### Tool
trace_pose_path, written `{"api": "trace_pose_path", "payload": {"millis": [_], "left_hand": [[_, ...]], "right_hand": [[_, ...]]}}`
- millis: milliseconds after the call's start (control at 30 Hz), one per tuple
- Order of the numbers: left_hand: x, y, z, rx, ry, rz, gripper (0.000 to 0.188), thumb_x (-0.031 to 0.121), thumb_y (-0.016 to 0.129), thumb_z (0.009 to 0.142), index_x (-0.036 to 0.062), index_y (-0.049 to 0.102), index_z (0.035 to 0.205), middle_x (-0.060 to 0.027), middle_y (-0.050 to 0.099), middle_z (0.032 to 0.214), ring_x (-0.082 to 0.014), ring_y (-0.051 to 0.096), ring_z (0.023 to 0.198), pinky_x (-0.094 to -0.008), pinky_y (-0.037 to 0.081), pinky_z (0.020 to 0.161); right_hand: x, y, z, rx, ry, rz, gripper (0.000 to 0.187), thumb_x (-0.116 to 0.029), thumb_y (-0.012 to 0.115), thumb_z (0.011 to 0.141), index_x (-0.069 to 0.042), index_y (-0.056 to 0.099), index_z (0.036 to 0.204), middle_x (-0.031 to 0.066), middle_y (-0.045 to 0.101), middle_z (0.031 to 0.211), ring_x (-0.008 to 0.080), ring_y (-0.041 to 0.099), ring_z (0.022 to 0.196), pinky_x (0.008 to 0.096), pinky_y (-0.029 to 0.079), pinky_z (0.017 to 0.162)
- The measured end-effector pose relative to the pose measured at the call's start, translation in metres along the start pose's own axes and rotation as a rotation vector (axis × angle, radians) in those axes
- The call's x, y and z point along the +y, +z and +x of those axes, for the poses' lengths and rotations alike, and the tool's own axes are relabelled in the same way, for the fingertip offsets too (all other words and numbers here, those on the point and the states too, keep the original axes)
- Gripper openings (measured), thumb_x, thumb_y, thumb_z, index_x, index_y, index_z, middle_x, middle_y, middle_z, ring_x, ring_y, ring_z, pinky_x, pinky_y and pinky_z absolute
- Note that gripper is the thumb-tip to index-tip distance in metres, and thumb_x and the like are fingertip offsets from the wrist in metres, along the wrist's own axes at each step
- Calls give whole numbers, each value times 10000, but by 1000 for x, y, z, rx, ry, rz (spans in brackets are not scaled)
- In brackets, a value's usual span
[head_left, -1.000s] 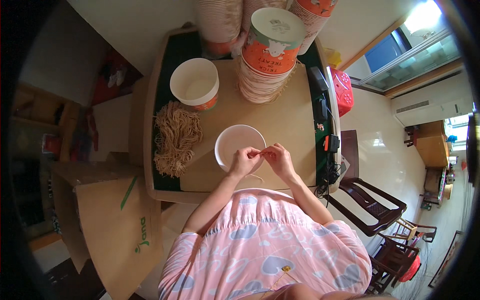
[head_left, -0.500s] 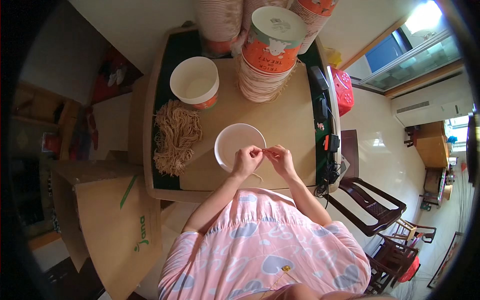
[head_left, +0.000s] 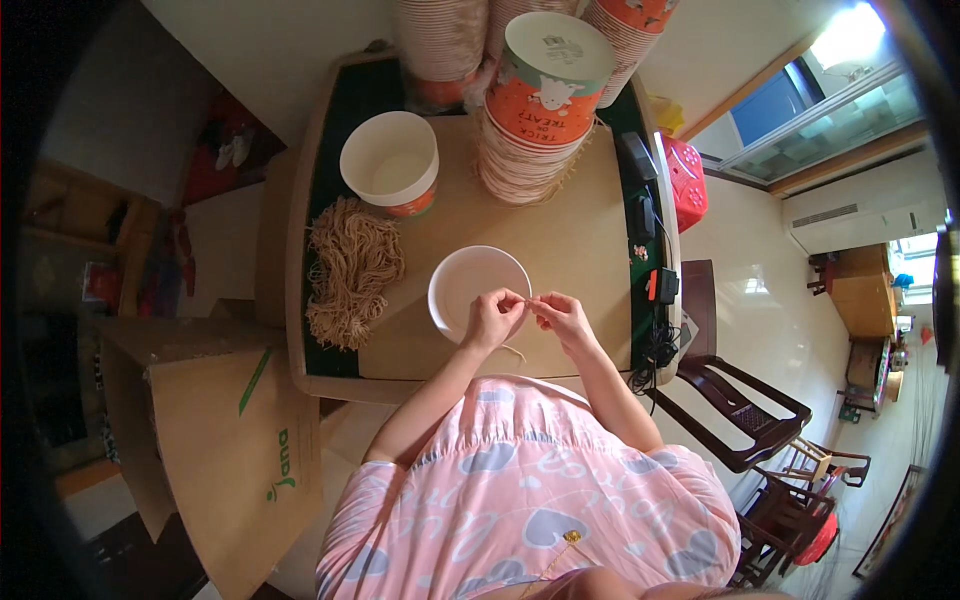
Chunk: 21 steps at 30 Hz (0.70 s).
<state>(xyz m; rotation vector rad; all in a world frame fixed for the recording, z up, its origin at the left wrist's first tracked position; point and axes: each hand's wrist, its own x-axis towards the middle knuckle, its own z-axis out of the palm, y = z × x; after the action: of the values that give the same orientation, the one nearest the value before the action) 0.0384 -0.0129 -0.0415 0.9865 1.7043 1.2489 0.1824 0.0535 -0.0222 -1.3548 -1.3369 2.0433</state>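
Note:
A white paper bucket (head_left: 463, 283) stands at the near middle of the table, its inside facing up. Over its right rim, my left hand (head_left: 494, 318) is closed in a pinch. Its fingertips almost meet those of my right hand (head_left: 562, 318), also pinched, just to the right of the rim. Between them is a thin bit of beige cord, mostly hidden by the fingers. A loose tail of the cord (head_left: 516, 354) curls on the cardboard below my left hand. Left of the bucket lies a bundle of beige cords (head_left: 352, 272).
A second open bucket (head_left: 390, 160) stands behind the cord bundle. An upside-down stack of orange buckets (head_left: 545, 110) with cords around it rises at the back. Black adapters and cables (head_left: 662, 285) line the table's right edge. A large cardboard box (head_left: 235, 450) sits at lower left.
My right fingertips have shifted very slightly, staying close to the left ones. The buckets and cord bundle have not moved.

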Motion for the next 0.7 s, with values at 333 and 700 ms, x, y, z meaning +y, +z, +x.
{"api": "trace_pose_path", "payload": {"millis": [333, 700], "left_hand": [[-1, -5, -2, -25, -16, 4, 81, 62, 639, 794, -12, 670, 804, -62, 676, 719, -91, 624, 659, -231, 487, 600], [-17, -21, -2, -1, -71, -121, 70, 58, 619, 784, -5, 648, 794, -78, 673, 712, -122, 641, 653, -254, 498, 601]], "right_hand": [[-2, 11, -6, 86, -209, -268, 124, -130, 649, 819, -40, 644, 904, 5, 582, 708, 83, 510, 614, 226, 431, 573], [-10, 20, -7, 151, -507, -877, 89, -132, 626, 781, -83, 637, 855, 97, 571, 801, 267, 604, 699, 365, 490, 630]]}}
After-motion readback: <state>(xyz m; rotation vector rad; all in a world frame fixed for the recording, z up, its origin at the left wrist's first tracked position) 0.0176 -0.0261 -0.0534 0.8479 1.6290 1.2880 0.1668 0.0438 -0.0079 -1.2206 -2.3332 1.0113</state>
